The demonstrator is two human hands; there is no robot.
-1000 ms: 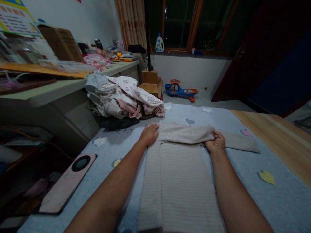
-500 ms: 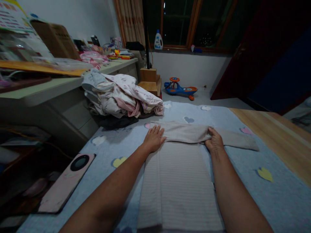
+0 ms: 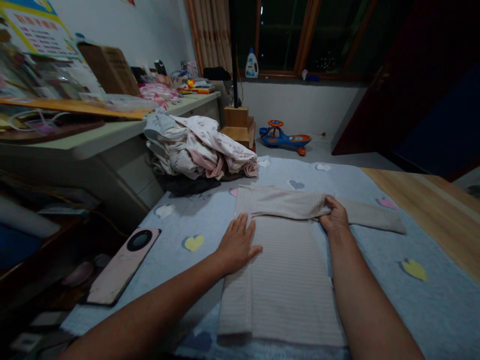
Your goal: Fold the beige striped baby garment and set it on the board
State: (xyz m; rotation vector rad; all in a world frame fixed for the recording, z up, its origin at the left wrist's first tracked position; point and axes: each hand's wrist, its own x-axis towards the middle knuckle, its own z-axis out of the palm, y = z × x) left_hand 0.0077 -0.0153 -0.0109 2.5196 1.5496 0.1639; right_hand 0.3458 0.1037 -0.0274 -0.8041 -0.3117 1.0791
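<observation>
Spreading left hand (image 3: pixel 237 244) open on beige garment (image 3: pixel 288 285), right fingers (image 3: pixel 333 205) clenching its fold, clothes pile (image 3: pixel 198 150) nearby

The head-worn camera faces forward and down, close above the left hand (image 3: pixel 237 244) and right hand (image 3: pixel 334 215), a window (image 3: pixel 281 35) at top.

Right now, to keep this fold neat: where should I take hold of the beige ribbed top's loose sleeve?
Pinch the sleeve near its free end, coming from the outer side, away from your right hand. It lies flat and straight on the blue heart-patterned cover, so that end looks easiest to lift.
</observation>
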